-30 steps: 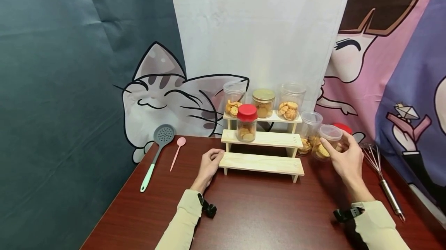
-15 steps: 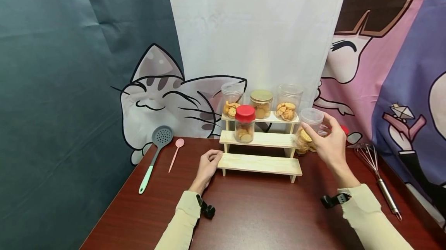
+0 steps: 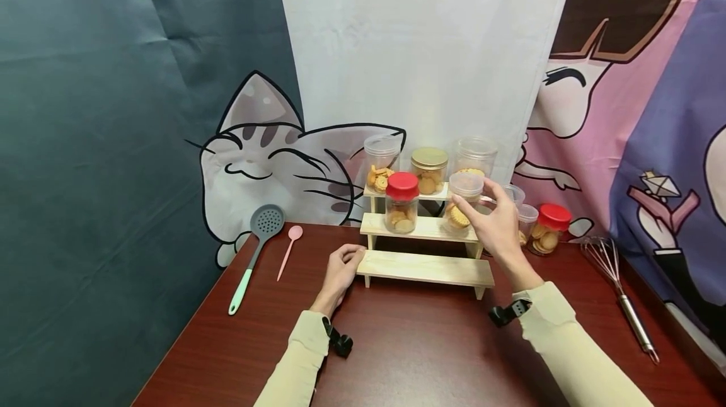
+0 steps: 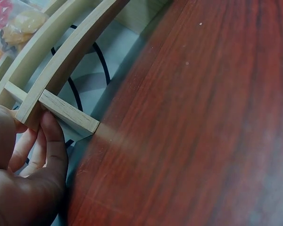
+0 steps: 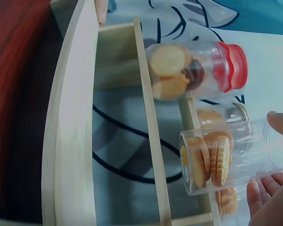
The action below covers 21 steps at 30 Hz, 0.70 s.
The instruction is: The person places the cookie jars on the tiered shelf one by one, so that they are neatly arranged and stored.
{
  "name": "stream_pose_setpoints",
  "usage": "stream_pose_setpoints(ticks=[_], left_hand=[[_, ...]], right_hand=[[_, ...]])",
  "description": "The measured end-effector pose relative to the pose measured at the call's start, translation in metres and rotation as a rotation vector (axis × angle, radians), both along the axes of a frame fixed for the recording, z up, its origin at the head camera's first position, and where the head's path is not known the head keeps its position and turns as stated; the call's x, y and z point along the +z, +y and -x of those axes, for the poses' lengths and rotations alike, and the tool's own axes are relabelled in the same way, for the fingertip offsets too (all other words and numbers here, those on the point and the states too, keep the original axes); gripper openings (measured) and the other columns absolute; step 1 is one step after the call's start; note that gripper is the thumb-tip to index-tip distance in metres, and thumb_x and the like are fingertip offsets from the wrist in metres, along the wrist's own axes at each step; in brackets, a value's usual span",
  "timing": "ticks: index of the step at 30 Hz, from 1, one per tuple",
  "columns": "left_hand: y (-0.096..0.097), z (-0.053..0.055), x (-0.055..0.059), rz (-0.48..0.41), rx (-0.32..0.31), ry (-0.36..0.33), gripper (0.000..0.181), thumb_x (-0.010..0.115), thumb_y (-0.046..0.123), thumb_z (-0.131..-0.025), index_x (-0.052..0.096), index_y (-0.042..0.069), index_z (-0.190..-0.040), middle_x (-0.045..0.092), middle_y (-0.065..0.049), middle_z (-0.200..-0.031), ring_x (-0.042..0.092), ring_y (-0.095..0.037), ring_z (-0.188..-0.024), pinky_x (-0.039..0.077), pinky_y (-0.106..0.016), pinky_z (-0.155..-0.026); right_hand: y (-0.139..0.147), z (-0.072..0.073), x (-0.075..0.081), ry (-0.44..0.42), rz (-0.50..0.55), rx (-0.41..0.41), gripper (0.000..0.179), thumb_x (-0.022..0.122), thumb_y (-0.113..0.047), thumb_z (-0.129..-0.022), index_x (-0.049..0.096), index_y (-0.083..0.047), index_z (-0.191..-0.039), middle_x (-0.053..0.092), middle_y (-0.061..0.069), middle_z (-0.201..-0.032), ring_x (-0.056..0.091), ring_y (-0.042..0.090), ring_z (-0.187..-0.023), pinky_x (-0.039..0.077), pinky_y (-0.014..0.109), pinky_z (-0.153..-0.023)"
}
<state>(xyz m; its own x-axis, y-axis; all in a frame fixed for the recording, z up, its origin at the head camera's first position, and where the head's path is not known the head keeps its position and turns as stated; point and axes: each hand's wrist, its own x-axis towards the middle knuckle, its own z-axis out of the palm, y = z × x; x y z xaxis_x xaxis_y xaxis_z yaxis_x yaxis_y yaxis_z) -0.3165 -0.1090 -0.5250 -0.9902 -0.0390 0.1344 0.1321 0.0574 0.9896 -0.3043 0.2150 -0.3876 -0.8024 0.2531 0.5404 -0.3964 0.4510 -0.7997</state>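
My left hand (image 3: 339, 271) pinches the left end of the lowest step of a three-tier wooden display stand (image 3: 428, 267); in the left wrist view, its fingers (image 4: 53, 141) curl round the plank's corner by the leg. A clear plastic cookie jar (image 3: 458, 212) with a pale lid is in my right hand (image 3: 500, 225), gripped near its top between thumb and fingers. Upright in the head view, this jar is close over the right part of the middle step. On that step's left part stands a red-lidded cookie jar (image 3: 401, 208).
Three cookie jars stand on the top step, a gold-lidded jar (image 3: 429, 171) in their middle. More jars, including another red-lidded jar (image 3: 549, 229), stand right of the stand. A whisk (image 3: 621, 293) lies far right; a slotted turner (image 3: 258, 249) and pink spoon (image 3: 290, 249) lie left.
My right hand has lifted the clear cookie jar from beside the stand and carried it left to the middle step. My left hand has stayed on the lowest step.
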Motion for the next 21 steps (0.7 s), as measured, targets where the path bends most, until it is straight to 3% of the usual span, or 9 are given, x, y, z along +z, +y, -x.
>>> stream_pose_setpoints(ticks=[5, 9, 14, 21], left_hand=[[0.001, 0.001, 0.000, -0.018, -0.006, 0.011, 0.034, 0.069, 0.021, -0.108, 0.071, -0.006, -0.128, 0.077, -0.024, -0.120, 0.067, -0.007, -0.088, 0.053, -0.020, -0.079], [0.000, -0.001, -0.001, -0.014, 0.000, 0.009, 0.032, 0.070, 0.022, -0.107, 0.072, -0.004, -0.126, 0.078, -0.023, -0.119, 0.067, -0.006, -0.088, 0.052, -0.020, -0.079], [-0.001, 0.000, -0.002, -0.001, -0.004, 0.009, 0.033, 0.069, 0.024, -0.108, 0.073, -0.003, -0.127, 0.078, -0.022, -0.120, 0.067, -0.007, -0.091, 0.052, -0.021, -0.081], [0.000, 0.003, -0.003, -0.012, 0.004, 0.016, 0.029, 0.070, 0.021, -0.107, 0.074, -0.003, -0.124, 0.078, -0.024, -0.121, 0.067, -0.007, -0.094, 0.051, -0.020, -0.083]], right_hand=[[-0.016, 0.008, -0.003, -0.056, -0.011, 0.039, 0.071, 0.089, -0.042, -0.091, 0.061, -0.015, -0.151, 0.071, 0.013, -0.137, 0.069, 0.030, -0.118, 0.051, 0.024, -0.098], [-0.030, 0.015, -0.009, -0.099, -0.017, 0.070, 0.075, 0.089, -0.046, -0.090, 0.060, -0.016, -0.152, 0.070, 0.014, -0.140, 0.072, 0.034, -0.120, 0.054, 0.033, -0.099], [-0.043, 0.024, -0.014, -0.053, -0.004, 0.108, 0.071, 0.091, -0.039, -0.090, 0.062, -0.013, -0.149, 0.070, 0.017, -0.140, 0.072, 0.038, -0.121, 0.056, 0.052, -0.106], [-0.045, 0.026, -0.017, -0.013, 0.004, 0.145, 0.069, 0.091, -0.032, -0.091, 0.062, -0.009, -0.148, 0.069, 0.019, -0.142, 0.068, 0.038, -0.128, 0.055, 0.057, -0.110]])
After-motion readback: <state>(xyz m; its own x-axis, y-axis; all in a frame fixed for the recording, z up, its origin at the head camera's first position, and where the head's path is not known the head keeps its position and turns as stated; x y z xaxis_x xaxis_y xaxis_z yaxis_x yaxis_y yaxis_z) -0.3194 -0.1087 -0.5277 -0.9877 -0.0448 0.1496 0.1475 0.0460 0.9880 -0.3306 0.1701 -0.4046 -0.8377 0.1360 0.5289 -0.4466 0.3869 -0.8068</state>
